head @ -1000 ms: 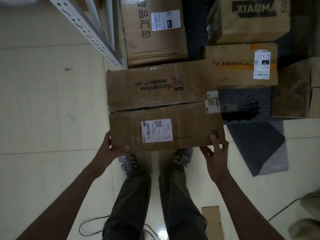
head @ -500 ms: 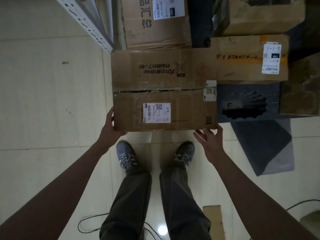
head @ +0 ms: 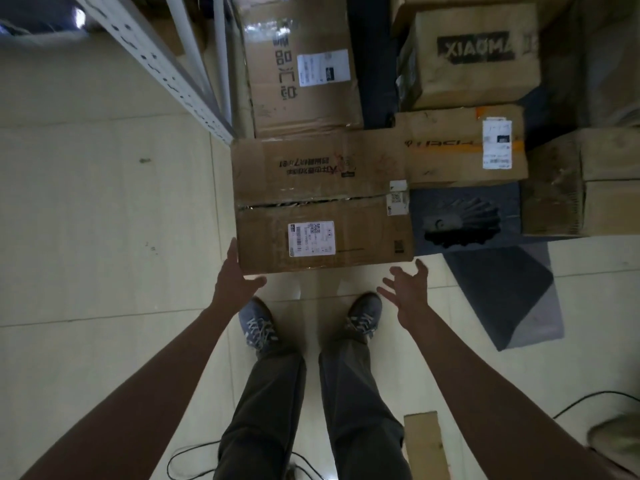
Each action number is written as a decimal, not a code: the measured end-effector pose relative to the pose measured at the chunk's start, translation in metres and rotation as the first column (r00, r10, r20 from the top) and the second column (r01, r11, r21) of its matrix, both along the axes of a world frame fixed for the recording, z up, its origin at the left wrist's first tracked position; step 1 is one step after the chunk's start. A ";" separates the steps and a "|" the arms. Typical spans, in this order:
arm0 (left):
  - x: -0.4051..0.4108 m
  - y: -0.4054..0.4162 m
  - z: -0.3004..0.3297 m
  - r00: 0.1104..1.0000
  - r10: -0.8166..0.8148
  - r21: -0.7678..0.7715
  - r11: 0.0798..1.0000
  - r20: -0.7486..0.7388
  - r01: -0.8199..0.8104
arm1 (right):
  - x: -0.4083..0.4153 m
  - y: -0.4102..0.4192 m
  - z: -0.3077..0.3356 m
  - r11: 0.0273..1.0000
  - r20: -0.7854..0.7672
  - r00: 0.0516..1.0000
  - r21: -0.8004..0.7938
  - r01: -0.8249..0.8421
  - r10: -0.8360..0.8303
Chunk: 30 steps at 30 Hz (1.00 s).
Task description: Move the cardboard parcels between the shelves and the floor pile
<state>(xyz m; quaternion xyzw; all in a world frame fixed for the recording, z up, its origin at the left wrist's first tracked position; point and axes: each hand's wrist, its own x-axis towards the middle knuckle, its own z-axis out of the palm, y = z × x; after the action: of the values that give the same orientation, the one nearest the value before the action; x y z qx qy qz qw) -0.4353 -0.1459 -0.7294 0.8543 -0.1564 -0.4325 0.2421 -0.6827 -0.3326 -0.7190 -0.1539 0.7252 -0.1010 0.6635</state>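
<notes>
Pale tiled floor [head: 86,220]; grey two-tone foam mat [head: 509,299] lying flat; thin black cable [head: 187,459] looped near a flat cardboard strip [head: 424,445].

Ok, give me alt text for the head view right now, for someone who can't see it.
Looking straight down, a taped cardboard parcel lies in front of the person's shoes among other boxes. The left hand touches its near left corner; the right hand hovers open, just off the near right corner. A metal shelf upright runs along the upper left.

brown cardboard parcel [head: 322,202], white label [head: 311,239], pale yellow floor [head: 104,220].
</notes>
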 end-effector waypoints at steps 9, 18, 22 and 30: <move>0.015 -0.033 0.160 0.981 -0.196 -0.061 0.979 0.009 0.196 | 0.041 -0.012 0.183 0.919 0.024 0.923 -0.099 -0.381 0.384; 0.063 -0.058 0.344 0.974 -0.227 -0.140 0.964 0.014 0.227 | 0.086 -0.030 0.369 0.690 -0.062 0.753 -0.354 -0.631 0.656; 0.081 -0.053 0.412 0.970 -0.238 -0.086 0.967 0.039 0.241 | 0.111 -0.040 0.436 0.399 -0.206 0.528 -0.451 -0.798 0.824; 0.123 0.004 0.547 0.953 -0.224 -0.074 0.967 0.202 0.243 | 0.220 -0.029 0.558 0.178 -0.149 0.341 -0.629 -0.757 0.928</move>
<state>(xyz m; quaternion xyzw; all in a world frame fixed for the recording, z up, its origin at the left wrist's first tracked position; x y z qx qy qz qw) -0.3125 -0.1424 -0.1820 0.8547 -0.2998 -0.3654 0.2146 -0.4628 -0.3619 -0.1607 -0.7170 0.3403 0.0435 0.6068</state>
